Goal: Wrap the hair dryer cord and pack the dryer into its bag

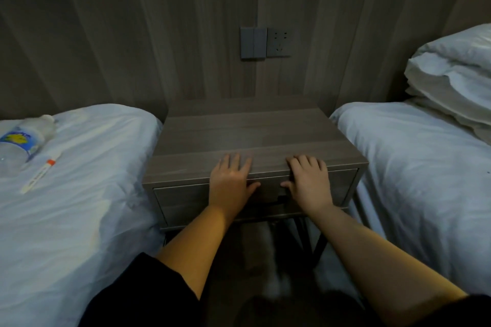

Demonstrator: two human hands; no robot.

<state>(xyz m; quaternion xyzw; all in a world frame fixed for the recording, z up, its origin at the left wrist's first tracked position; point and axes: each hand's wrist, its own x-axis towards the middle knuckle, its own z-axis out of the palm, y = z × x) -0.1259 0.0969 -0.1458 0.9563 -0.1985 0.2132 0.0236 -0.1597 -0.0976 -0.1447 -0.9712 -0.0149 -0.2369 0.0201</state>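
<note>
Both hands are resting on the front edge of the table (255, 135) between two beds: the left hand (230, 180) and right hand (309, 183) are lying flat, fingers spread, gripping nothing. The drawer (186, 195) beneath is sitting closed; the hair dryer and bag are not showing.

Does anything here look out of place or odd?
Only small things: a clear plastic water bottle with a blue label lies on its side on the left white bed, beside a thin white tube with an orange band. Nothing looks spilled or damaged.
</note>
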